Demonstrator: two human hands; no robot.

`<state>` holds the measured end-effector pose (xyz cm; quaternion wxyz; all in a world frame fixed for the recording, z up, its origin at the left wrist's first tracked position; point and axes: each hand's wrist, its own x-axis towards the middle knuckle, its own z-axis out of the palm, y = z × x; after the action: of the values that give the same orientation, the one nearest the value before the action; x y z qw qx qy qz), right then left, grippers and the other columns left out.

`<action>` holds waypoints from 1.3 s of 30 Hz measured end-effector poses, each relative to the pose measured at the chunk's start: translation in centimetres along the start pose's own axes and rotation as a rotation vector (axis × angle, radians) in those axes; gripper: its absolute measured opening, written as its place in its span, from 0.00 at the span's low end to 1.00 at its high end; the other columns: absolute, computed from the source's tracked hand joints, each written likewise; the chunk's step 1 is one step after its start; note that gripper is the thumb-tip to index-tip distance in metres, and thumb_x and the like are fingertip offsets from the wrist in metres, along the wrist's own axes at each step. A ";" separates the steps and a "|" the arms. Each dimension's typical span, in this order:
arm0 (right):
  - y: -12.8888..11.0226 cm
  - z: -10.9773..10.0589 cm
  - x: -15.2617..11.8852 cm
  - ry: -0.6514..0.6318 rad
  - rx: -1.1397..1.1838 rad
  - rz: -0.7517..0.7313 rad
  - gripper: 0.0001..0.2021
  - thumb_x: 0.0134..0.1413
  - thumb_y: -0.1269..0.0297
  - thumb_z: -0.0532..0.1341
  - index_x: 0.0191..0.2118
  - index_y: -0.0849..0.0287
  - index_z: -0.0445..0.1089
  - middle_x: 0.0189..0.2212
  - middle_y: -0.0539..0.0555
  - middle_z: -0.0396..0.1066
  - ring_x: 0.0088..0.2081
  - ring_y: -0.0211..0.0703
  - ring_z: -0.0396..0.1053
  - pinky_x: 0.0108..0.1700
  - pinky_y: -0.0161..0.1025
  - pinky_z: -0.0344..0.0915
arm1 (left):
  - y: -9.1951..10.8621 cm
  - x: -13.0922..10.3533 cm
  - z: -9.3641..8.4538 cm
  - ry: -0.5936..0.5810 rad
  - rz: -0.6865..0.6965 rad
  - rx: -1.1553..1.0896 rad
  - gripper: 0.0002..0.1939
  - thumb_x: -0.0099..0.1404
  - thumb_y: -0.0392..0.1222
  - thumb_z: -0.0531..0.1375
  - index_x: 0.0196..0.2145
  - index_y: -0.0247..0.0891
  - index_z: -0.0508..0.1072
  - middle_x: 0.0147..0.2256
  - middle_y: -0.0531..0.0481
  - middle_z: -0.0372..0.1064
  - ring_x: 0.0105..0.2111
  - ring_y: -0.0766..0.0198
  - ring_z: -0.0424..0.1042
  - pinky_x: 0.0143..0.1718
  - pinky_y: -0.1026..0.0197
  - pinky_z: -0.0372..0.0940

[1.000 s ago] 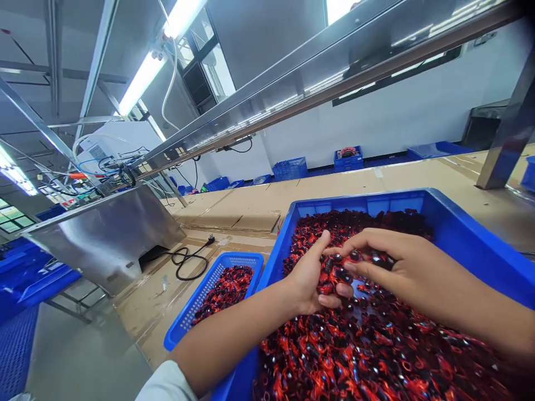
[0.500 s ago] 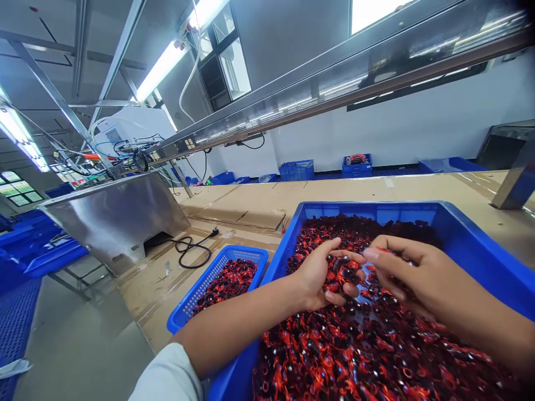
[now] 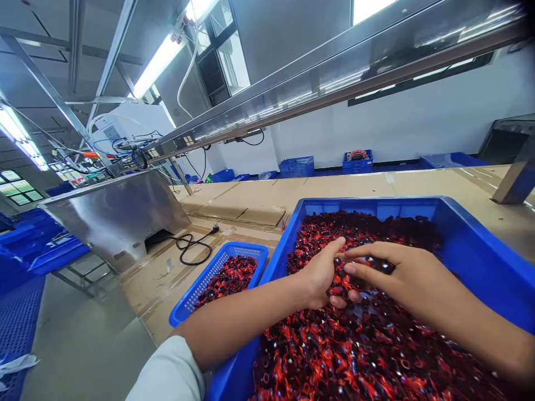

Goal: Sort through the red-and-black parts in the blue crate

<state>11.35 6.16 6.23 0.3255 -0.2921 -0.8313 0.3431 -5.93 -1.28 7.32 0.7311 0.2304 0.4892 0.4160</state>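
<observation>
My left hand (image 3: 324, 275) is cupped palm up above a large blue tub (image 3: 480, 234), its fingers curled round a small heap of glossy red-and-black parts (image 3: 339, 283). From the right, my right hand (image 3: 388, 267) reaches over that heap. Its thumb and forefinger tips come close together at the left fingers; whatever lies between them is too small to make out. Below both hands, many loose red-and-black parts (image 3: 334, 356) fill the tub, some of them ring-shaped. Their exact kind is unclear.
Left of the tub stands a smaller blue perforated basket (image 3: 178, 312) holding similar parts. A black cable with a plug (image 3: 194, 250) lies on the cardboard-covered table (image 3: 251, 195). A metal housing (image 3: 121, 217) stands at left, and a metal beam (image 3: 292, 92) crosses overhead.
My right hand has moved left, bringing its thumb and forefinger over the parts in my left palm. My left hand stays cupped in nearly the same place.
</observation>
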 end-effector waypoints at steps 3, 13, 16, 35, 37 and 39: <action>0.1 0.3 -0.1 -0.025 -0.013 -0.034 0.14 0.60 0.45 0.69 0.44 0.42 0.90 0.46 0.54 0.89 0.48 0.65 0.84 0.53 0.57 0.76 | 0.1 -0.1 0.2 0.044 -0.043 -0.017 0.31 0.82 0.65 0.45 0.35 0.39 0.70 0.23 0.56 0.57 0.15 0.66 0.64 0.10 0.72 0.45; -1.0 -1.0 0.2 -0.175 0.487 0.384 0.33 0.48 0.25 0.74 0.37 0.54 0.78 0.15 0.43 0.59 0.15 0.32 0.45 0.17 0.32 0.41 | 0.5 0.1 -0.4 -0.054 -0.047 -0.041 0.22 0.82 0.55 0.48 0.39 0.38 0.72 0.31 0.49 0.68 0.16 0.68 0.64 0.11 0.72 0.46; -1.2 -1.9 0.3 -0.235 0.764 0.370 0.32 0.52 0.27 0.74 0.34 0.53 0.69 0.17 0.41 0.58 0.15 0.29 0.43 0.16 0.30 0.42 | 0.6 -0.2 -0.5 -0.079 -0.008 -0.041 0.20 0.81 0.55 0.51 0.42 0.38 0.74 0.31 0.49 0.68 0.17 0.69 0.64 0.12 0.73 0.48; 0.3 -3.4 -0.6 -0.526 1.188 0.108 0.24 0.63 0.40 0.76 0.40 0.51 0.67 0.24 0.39 0.54 0.18 0.28 0.35 0.14 0.26 0.45 | 0.6 -0.1 -0.5 -0.025 0.048 0.012 0.22 0.80 0.58 0.53 0.45 0.38 0.75 0.31 0.51 0.69 0.18 0.70 0.64 0.14 0.73 0.44; -0.1 -2.9 -0.4 -0.486 1.133 0.132 0.26 0.62 0.37 0.75 0.36 0.52 0.65 0.22 0.39 0.54 0.18 0.28 0.35 0.13 0.28 0.43 | 0.6 0.2 -0.6 0.012 0.065 0.026 0.22 0.80 0.57 0.51 0.45 0.38 0.75 0.30 0.52 0.69 0.17 0.70 0.63 0.14 0.72 0.43; -0.4 -2.2 -0.2 -0.470 1.088 0.173 0.28 0.64 0.36 0.73 0.33 0.52 0.62 0.20 0.39 0.53 0.17 0.28 0.34 0.13 0.29 0.40 | 0.4 0.8 -0.7 0.057 0.088 0.048 0.22 0.80 0.56 0.49 0.43 0.38 0.75 0.29 0.52 0.69 0.16 0.70 0.63 0.14 0.70 0.42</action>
<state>12.97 6.57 7.69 0.2068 -0.0662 -0.5591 0.8002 -6.57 -0.49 6.88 0.6920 0.2575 0.5090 0.4424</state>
